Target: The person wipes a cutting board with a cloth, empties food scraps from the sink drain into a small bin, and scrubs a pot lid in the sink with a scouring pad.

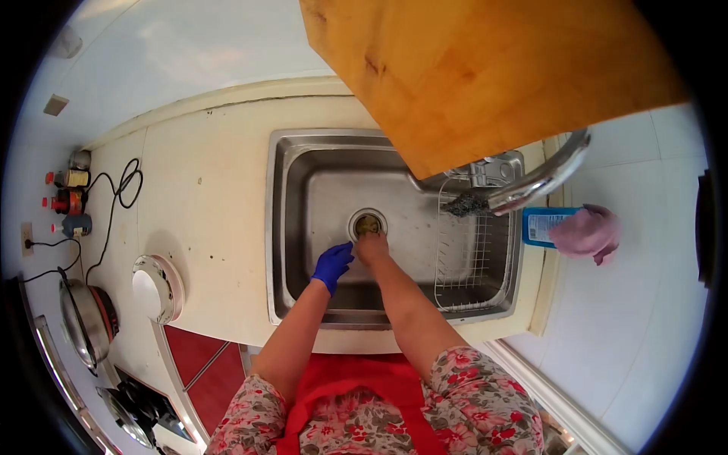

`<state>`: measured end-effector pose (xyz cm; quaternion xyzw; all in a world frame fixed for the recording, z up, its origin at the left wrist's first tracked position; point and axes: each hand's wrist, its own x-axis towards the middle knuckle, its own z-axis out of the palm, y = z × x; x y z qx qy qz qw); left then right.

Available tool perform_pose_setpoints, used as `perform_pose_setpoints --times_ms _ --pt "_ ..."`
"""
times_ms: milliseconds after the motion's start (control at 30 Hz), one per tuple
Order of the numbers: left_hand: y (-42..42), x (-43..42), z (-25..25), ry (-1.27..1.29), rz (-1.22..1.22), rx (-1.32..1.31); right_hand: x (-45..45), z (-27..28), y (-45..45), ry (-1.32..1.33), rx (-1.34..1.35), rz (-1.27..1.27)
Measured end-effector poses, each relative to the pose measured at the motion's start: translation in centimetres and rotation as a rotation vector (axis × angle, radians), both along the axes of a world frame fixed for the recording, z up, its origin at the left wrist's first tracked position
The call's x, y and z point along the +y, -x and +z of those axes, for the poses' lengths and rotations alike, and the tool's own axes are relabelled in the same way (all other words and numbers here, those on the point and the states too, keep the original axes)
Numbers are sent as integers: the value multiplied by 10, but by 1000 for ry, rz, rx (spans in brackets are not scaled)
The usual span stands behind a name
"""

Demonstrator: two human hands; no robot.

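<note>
A metal sink [318, 197] is set into the pale counter, with a round drain [368, 224] near the middle of its floor. Yellowish-brown matter shows inside the drain opening. My right hand [371, 247], bare, is at the near edge of the drain, fingers bent down; their tips are hidden, so I cannot tell whether they grip anything. Just left of it is my left hand [334, 265] in a blue glove [331, 270]. Its fingers stretch toward the drain, apart from the right hand's work at the opening, and nothing shows in them.
A wire rack [464, 265] lines the sink's right side, with a dark scrubber [465, 205] near the faucet [542, 178]. A blue bottle [537, 227] with a pink cloth [588, 233] stands to the right. Bowls [155, 288] sit on the left counter. A wooden cabinet [485, 68] overhangs above.
</note>
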<state>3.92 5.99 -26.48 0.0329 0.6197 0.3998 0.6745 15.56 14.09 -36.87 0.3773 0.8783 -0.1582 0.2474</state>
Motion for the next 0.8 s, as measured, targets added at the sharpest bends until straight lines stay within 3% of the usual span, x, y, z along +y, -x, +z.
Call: perform_pose_setpoints --times_ms 133,467,600,700,733,767,800 --pt "2 6 -2 -12 107 -58 5 18 2 42 -74 14" --pt "3 17 1 -34 120 -16 0 40 -18 -290 273 20" --pt "-1 19 5 -46 122 38 -6 119 -25 -489 440 -25" --pt "-7 24 10 -65 303 -203 -23 186 -26 -568 584 -95" --pt "-4 23 -12 -67 270 -209 -31 198 -25 -584 572 -123" --pt "0 19 -52 -348 105 -129 -44 209 -25 -571 594 -142" --pt "-4 18 -31 -476 60 -275 -54 219 -24 -564 615 -169"
